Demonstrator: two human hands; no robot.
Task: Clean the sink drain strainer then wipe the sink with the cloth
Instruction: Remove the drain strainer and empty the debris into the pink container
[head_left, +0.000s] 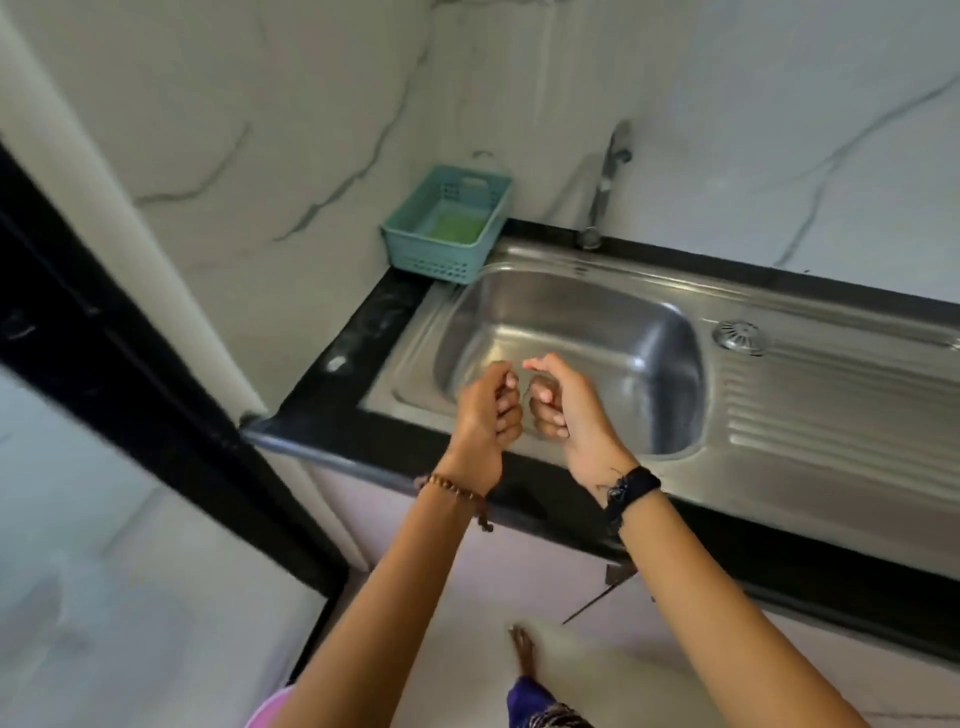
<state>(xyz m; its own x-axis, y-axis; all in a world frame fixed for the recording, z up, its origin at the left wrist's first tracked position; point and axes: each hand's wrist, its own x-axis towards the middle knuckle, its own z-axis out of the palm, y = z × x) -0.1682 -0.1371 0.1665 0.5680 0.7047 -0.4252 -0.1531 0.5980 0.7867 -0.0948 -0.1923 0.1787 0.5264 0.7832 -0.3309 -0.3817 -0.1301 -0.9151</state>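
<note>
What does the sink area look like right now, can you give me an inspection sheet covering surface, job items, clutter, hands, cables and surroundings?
Surface: black counter with a steel sink and ribbed drainboard set into it.
Job's things: strainer lies on the drainboard, out of the basin; no cloth clearly seen, only something green in the basket.
Clutter: the teal basket sits at the counter's back left corner; nothing else seen.
Hands: left hand and right hand are curled close together over the basin's near edge; whether they hold anything cannot be told.
Cables: nothing seen.
Surroundings: tap behind the sink, marble-look wall, bare foot on pale floor.
</note>
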